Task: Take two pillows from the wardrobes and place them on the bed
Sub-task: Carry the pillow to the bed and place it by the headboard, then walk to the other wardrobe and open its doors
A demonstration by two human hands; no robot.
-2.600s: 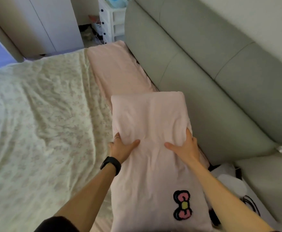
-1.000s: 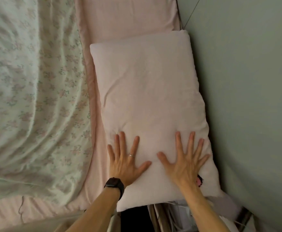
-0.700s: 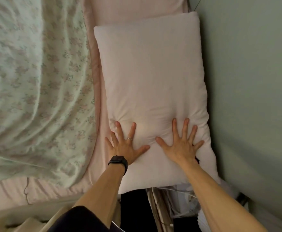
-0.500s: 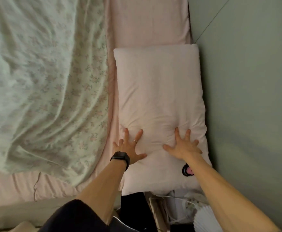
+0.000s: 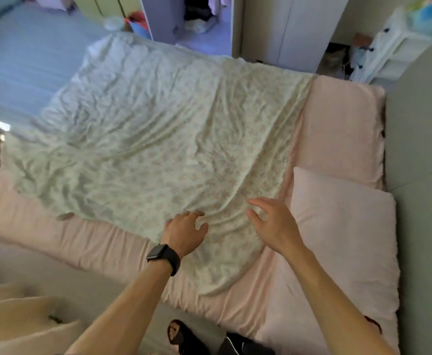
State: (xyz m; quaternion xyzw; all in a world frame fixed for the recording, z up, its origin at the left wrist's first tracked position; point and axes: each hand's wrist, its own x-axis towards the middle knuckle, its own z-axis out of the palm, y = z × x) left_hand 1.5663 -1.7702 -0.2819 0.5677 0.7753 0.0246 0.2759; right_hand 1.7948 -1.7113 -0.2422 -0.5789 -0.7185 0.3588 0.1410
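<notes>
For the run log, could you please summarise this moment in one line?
left hand: open, above floral sheet; right hand: open; pillow: flat on bed, beside headboard

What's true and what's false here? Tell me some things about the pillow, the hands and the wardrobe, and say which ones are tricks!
1. The pink pillow lies right beside the grey headboard. True.
2. The right hand is gripping the pillow. False: its fingers are loose and hold nothing, and it is over the edge of the flowery blanket.
3. The left hand has a black watch at its wrist. True.
4. The wardrobe is completely closed. False: one part stands open, and clothes show inside.
</notes>
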